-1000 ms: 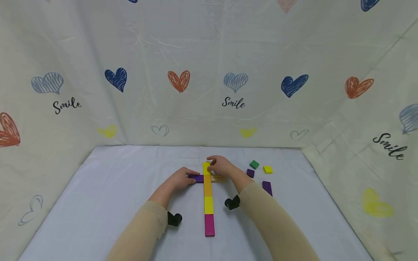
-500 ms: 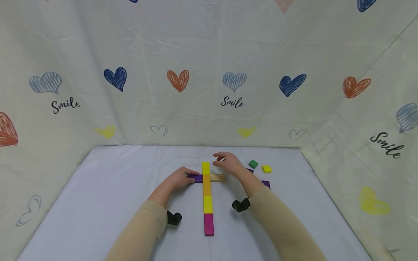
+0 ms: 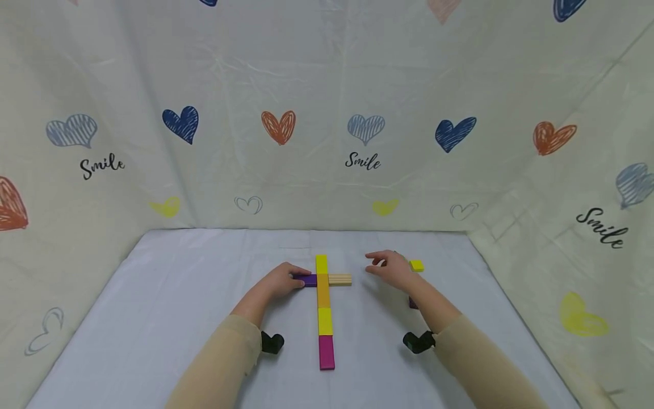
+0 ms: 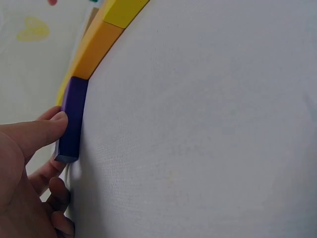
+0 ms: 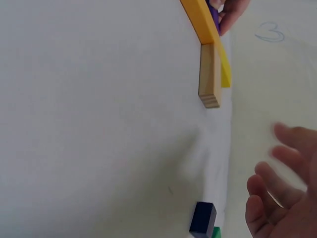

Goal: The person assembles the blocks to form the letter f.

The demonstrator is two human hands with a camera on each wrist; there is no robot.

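Note:
My left hand (image 3: 278, 280) pinches a purple block (image 4: 73, 121) between thumb and fingers; the block lies on the cloth with its end against an orange block (image 3: 323, 291). That orange block sits in a straight line with a yellow block (image 3: 321, 263) beyond it, another yellow block (image 3: 325, 321) nearer, and a magenta block (image 3: 327, 352) closest to me. A plain wooden block (image 3: 340, 279) sticks out to the right, opposite the purple one. My right hand (image 3: 392, 268) hovers to the right of these, fingers loosely bent, holding nothing.
Close by the right hand lies a loose yellow block (image 3: 416, 265). A dark purple block (image 5: 203, 218) and a green block (image 5: 216, 232) show at the bottom of the right wrist view. Another purple block (image 3: 413, 303) is partly covered by the right forearm. A heart-patterned curtain (image 3: 306, 170) rises behind the table.
My right hand has let go of the far yellow block and moved right, over to the loose blocks, covering some of them. The left hand has stayed on the purple block.

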